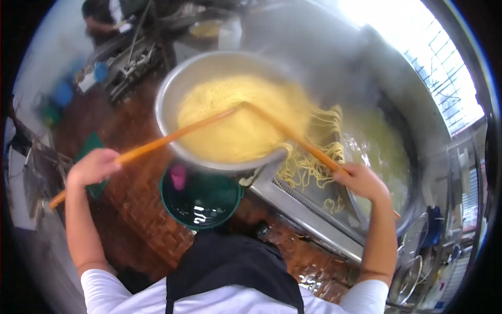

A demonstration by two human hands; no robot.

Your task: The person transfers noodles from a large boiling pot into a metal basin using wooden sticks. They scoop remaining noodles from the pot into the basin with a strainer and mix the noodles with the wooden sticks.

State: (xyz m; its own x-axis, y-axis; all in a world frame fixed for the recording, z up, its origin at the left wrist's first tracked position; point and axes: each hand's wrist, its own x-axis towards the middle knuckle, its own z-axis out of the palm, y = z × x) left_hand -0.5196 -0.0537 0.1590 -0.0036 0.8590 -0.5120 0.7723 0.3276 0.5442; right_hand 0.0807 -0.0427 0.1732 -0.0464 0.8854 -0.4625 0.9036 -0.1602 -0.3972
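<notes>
My left hand [95,167] is closed around a long wooden stick [175,136], whose rear end sticks out below the wrist. My right hand [361,182] grips a second wooden stick [295,137]. The far ends of both sticks come together over a heap of yellow noodles [225,144]; whether they dig into it I cannot tell. A wide metal bowl [166,102] holds the noodles. Loose noodle strands [308,166] hang over its right side onto a metal surface. Steam blurs the far side.
Right of the bowl, a large steaming vat [384,152] holds yellowish liquid. Below the bowl stands a green tub [201,209] with a pink cup [178,177] inside. A metal ledge [319,209] runs along the vat. The tiled floor [151,214] looks wet. Another person [99,26] stands far left.
</notes>
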